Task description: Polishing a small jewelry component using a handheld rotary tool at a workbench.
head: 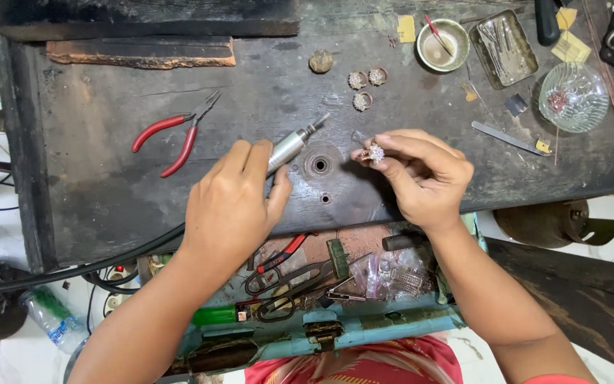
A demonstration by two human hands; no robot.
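My left hand (234,203) grips a silver rotary handpiece (293,143) whose tip points up and to the right over the dark workbench (108,171). A black cable runs from it down to the left. My right hand (421,174) pinches a small sparkling ring (374,152) between thumb and fingertips, just right of the handpiece tip. Between the two hands a round metal socket (320,164) is set into the bench.
Red-handled pliers (175,135) lie at the left. Three more rings (365,87) sit at the back, near a metal bowl (443,45), a metal tray (504,48) and a glass dish (573,97). A drawer (321,284) below holds scissors and tools.
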